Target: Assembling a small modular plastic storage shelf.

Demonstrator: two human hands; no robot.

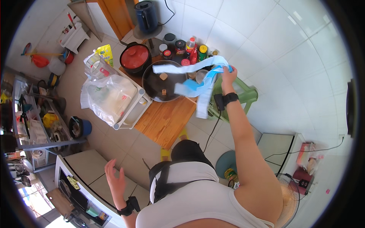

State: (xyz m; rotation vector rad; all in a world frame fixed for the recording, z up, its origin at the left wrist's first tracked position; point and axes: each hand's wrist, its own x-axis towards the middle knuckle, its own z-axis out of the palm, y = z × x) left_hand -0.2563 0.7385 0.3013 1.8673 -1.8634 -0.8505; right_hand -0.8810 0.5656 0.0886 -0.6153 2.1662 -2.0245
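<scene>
My right hand (228, 77) is raised at the far right of the wooden table, its fingers closed on a bunched light-blue cloth with long pale straps (205, 87). One strap reaches left over the dark round pan with a glass lid (152, 84); other ends hang down past the table's side. The cloth's exact kind is hard to make out. My left hand (115, 179) hovers at the lower left, near the counter, holding nothing, fingers and thumb apart.
A red-lidded pot (135, 57) and several jars and bottles (180, 47) crowd the back of the wooden table (167, 117). Left stands a white cart (134, 117) under a plastic bag (110, 97). A green stool (249, 97) is beside my right hand.
</scene>
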